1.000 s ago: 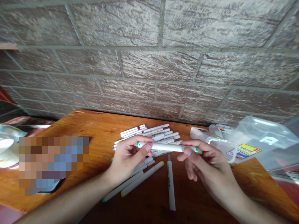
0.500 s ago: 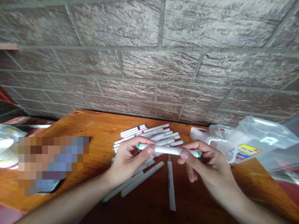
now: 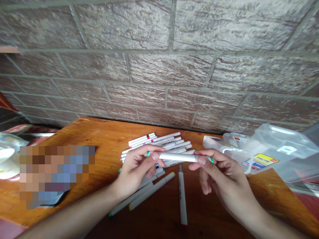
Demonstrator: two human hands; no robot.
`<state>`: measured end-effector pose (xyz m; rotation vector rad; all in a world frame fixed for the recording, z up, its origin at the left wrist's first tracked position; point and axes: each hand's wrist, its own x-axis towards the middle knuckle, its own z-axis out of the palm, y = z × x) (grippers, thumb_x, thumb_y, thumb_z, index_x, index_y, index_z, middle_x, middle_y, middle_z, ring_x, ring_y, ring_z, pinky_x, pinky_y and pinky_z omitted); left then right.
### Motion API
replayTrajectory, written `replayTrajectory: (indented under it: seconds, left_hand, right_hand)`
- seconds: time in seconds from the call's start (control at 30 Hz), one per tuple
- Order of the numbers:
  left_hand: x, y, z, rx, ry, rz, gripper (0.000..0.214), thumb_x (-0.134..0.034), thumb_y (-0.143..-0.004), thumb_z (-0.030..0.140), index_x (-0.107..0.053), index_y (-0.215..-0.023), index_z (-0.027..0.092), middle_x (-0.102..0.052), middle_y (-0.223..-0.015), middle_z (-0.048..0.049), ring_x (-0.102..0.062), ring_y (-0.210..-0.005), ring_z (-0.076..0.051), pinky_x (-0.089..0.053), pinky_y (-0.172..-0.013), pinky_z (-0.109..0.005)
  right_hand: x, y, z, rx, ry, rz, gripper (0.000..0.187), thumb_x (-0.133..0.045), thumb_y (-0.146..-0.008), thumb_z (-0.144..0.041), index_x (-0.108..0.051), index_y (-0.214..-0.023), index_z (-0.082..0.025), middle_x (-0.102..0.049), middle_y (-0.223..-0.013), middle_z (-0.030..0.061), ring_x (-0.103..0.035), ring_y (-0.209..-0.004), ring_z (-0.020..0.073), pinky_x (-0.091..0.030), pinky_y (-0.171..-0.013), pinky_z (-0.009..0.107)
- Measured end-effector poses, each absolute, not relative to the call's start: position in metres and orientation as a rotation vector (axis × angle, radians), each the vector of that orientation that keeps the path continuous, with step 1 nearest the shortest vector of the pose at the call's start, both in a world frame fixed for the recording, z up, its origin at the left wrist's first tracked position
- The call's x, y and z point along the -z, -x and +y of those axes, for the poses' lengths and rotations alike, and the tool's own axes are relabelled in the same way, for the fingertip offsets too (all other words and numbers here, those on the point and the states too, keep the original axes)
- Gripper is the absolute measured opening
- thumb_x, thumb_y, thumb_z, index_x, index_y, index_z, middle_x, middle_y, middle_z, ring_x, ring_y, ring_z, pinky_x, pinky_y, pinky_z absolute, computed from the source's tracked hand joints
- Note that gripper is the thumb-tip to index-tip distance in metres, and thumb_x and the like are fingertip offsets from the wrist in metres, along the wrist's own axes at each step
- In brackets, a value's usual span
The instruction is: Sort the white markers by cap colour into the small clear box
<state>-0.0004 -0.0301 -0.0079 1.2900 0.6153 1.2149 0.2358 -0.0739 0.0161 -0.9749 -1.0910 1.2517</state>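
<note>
A white marker (image 3: 178,157) with green ends is held level above the table by both hands. My left hand (image 3: 139,166) pinches its left end between thumb and fingers. At the other end, my right hand (image 3: 221,169) grips it the same way. Behind and below lies a pile of white markers (image 3: 171,142) with coloured ends, partly hidden by my left hand. Closer to me are a yellow-ended marker (image 3: 152,191) and a green-ended marker (image 3: 132,198), lying slanted. Between my hands, a single marker (image 3: 182,199) with a red end points away from me, its nib end uncapped.
Clear plastic cases (image 3: 281,142) with a yellow and blue label stand at the right of the wooden table (image 3: 84,132). A blurred-out flat item (image 3: 57,176) lies on the left. Along the table's far edge runs a brick wall (image 3: 149,66).
The marker in my hands has been rolled about its length, so its printing is turned out of view. My fingers have shifted slightly on both ends.
</note>
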Motion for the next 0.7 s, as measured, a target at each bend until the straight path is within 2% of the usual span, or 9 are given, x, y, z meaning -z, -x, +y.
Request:
replayTrajectory:
  seconds: [0.2, 0.7]
  left_hand:
    - [0.0093, 0.0015, -0.0288, -1.215, -1.278, 0.587, 0.023, -0.067, -0.100, 0.032, -0.078, -0.114, 0.018, -0.077, -0.080, -0.0069, -0.047, -0.046, -0.006, -0.041, -0.046, -0.020]
    - [0.0079, 0.0017, -0.0296, -1.211, -1.188, 0.563, 0.028, -0.062, -0.101, 0.032, -0.077, -0.115, 0.014, -0.077, -0.080, -0.0098, -0.047, -0.045, -0.007, -0.040, -0.046, -0.022]
  right_hand:
    - [-0.0167, -0.2360, -0.0723, -1.266, 0.952, -1.079, 0.021, -0.078, -0.094, -0.038, -0.077, -0.104, -0.020, -0.083, -0.088, 0.0085, -0.059, -0.037, 0.0089, -0.047, -0.037, 0.020]
    - [-0.0196, -0.2372, -0.0748, -1.308, 0.976, -0.998, 0.032, -0.074, -0.095, -0.046, -0.077, -0.114, -0.020, -0.083, -0.091, 0.0115, -0.059, -0.037, 0.0124, -0.045, -0.035, 0.024]
